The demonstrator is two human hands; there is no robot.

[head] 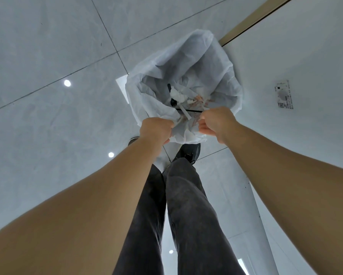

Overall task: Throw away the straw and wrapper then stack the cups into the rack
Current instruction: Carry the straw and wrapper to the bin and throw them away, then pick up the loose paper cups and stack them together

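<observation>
View from above of a person standing at a white bin bag (pixel 196 62) on a grey tiled floor (pixel 47 56). The left hand (pixel 156 130) is closed into a fist, fingers curled around a white paper wrapper (pixel 186 114), a strip of which projects beyond the knuckles over the bag's mouth. The right hand (pixel 216 122) is also curled shut, its fingertips pinching one end of a thin black straw (pixel 188 110); the straw runs level from those fingers toward the left hand, crossing over the wrapper strip. Both hands hover above the near edge of the bag, close together but apart. Just beyond the fingers, inside the bag, lie a black plastic fork (pixel 173 101), crumpled white paper and pinkish scraps. Below the hands, dark trousers (pixel 186 205) and a black shoe (pixel 190 152) stand just beside the bag. A white wall (pixel 305 56) rises on the right-hand side.
</observation>
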